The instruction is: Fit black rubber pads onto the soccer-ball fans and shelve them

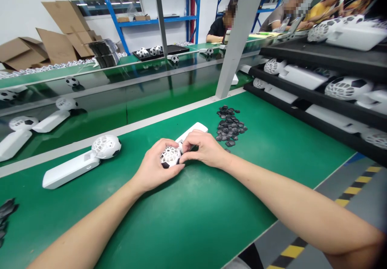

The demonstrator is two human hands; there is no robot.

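Note:
A white handheld fan with a football-patterned, grille-like round head [170,156] lies on the green work surface, its handle [198,128] pointing away to the upper right. My left hand [155,162] curls around the left side of the head, with fingers over the top and thumb below. At the head's right side, my right hand [201,148] has thumb and fingers closed in a pinch; what lies between the fingertips is hidden. Small black pieces [230,126] form a loose pile just beyond my right hand. To the left lies another such fan [74,168].
Black trays [302,51] of white fans are stacked at the right. Beyond a pale rail, more fans [50,119] lie on a glossy green belt [136,107]. A grey post [238,39] rises behind the pile. Other black pieces [6,216] sit far left. Several people sit in the background.

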